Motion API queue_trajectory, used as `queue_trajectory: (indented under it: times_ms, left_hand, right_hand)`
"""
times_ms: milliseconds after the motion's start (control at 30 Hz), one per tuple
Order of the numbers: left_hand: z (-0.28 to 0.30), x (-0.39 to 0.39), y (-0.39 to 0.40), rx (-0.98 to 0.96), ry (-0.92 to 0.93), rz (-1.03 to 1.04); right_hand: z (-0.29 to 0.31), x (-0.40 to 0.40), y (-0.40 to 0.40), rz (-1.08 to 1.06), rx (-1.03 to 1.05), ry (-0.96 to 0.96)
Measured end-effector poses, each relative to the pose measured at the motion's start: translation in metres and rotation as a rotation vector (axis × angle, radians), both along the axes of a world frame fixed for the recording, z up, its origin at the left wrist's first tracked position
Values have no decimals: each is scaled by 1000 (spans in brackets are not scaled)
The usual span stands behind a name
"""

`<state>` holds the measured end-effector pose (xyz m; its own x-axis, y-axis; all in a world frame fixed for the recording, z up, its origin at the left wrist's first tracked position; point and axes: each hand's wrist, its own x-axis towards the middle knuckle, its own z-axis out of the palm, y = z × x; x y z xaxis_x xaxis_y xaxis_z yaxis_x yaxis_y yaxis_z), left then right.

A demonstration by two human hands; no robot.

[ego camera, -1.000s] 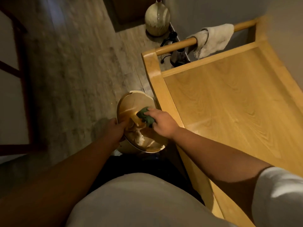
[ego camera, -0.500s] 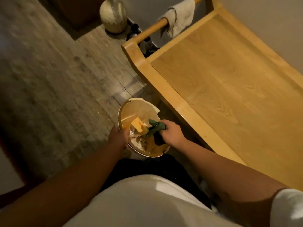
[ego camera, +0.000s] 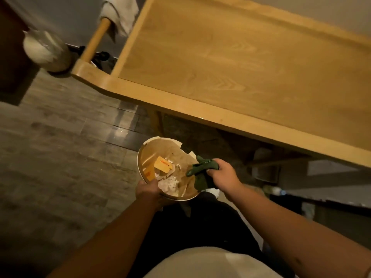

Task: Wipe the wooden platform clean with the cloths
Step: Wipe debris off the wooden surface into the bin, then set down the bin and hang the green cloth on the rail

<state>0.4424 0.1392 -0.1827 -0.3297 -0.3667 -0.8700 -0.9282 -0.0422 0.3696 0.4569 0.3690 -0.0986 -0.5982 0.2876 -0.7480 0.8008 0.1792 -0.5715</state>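
Wooden platform: a pale, light-grained wooden surface with a raised border, filling the far right of the view and running off the right edge. Its top looks bare.

Green cloth: a dark green cloth bunched in the right hand, held over the right rim of a bowl, below and in front of the platform's near edge (not touching the platform).

Right hand: fingers curled tightly round the green cloth, with folds of it hanging down beneath the fist.

White cloth: a pale cloth draped over a round wooden rail at the platform's far left end, at the top of the view.

Bowl: a round, shallow bowl with a light rim, held in the air between the person and the platform. Inside it lie a yellow packet with red print, crumpled white scraps and small crumbs. Part of the far rim looks torn or chipped.

Left hand: grips the near left rim of the bowl, thumb over the edge; the fingers are hidden beneath it.

Person: both bare forearms reach forward from the bottom of the view; a light top and dark trousers show below.

Floor: grey wood-look planks, on the left.

Round jar: a pale, rounded vessel standing on the floor at the far left, just beside the rail's end (blurred).
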Motion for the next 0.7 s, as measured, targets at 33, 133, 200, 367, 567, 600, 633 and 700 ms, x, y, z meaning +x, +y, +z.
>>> queue_trajectory:
  times_ms: [33,133,200,367,567,600,633,700]
  left_hand:
    - [-4,3,5,-6,-23,-6]
    - [-22,14,22,-16,-38,-44]
    - [-40,20,35,-31,-42,-74]
    - [-112,28,70,38,-53,40]
    - [-208,23,117,137,-28,104]
    - [-222,21,125,169,-35,152]
    - [-240,21,133,183,-46,192]
    - [-276,22,151,252,-66,190]
  right_hand:
    - [-4,4,5,-40,-5,7]
    - [-21,14,23,-129,-43,38]
    - [-37,17,38,-187,-77,50]
    - [-100,21,72,-340,-162,30]
    - [-187,14,98,-432,-168,36]
    - [-201,13,103,-442,-184,41]
    - [-213,12,107,-447,-195,46]
    - [-237,10,111,-450,-203,56]
